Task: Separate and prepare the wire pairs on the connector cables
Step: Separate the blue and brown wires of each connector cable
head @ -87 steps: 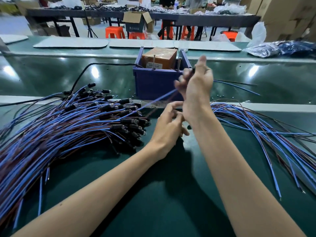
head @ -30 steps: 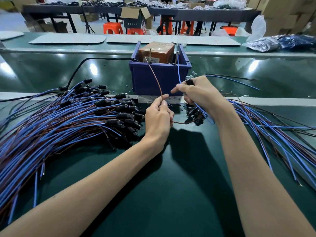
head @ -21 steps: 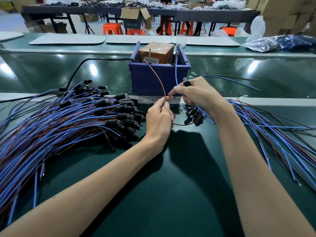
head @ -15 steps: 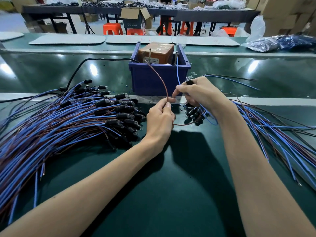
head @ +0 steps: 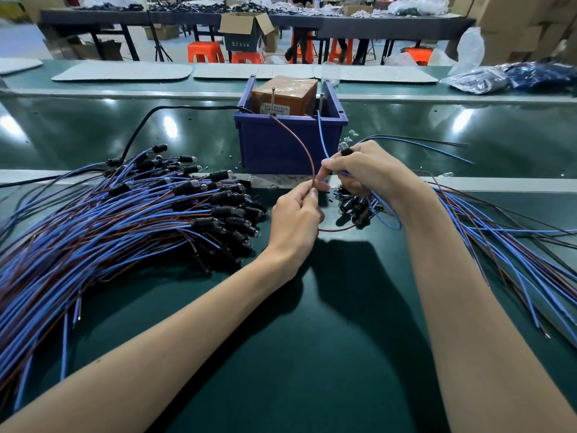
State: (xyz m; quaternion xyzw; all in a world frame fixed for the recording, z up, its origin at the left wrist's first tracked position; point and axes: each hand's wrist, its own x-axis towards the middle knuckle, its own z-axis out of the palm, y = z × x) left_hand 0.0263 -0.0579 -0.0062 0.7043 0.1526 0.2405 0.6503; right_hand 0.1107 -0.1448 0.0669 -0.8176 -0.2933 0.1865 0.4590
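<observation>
We had one view only, worn on the head, and it looked forward and down along both forearms (head: 187, 323) onto the green surface (head: 312, 354). The left hand (head: 295, 220) and the right hand (head: 371, 173) sat close below us, near the middle of the frame. The brown wire (head: 299, 143), pinched by the left, arced up towards the blue bin (head: 281, 145) just beyond. The bundle of connector cables (head: 352, 207) was gripped beneath the right hand. The wide lens curved straight edges towards the borders. At the top edge we caught, far off, a long table (head: 343, 25) and orange stools (head: 204, 51).
</observation>
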